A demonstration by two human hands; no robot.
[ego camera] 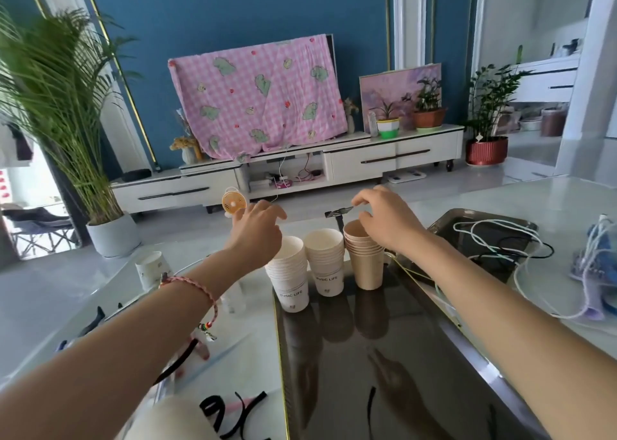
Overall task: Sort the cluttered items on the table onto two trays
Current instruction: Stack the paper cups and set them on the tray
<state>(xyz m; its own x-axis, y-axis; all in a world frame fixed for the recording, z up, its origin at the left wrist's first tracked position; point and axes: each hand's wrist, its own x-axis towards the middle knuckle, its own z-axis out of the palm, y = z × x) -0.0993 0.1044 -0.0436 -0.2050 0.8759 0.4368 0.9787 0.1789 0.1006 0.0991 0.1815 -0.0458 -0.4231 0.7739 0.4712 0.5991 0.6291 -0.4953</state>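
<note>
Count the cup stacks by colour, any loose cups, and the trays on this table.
White cup stacks: 2
Brown cup stack: 1
Loose white cup, off the trays at the left: 1
Trays: 2
Total: 6
</note>
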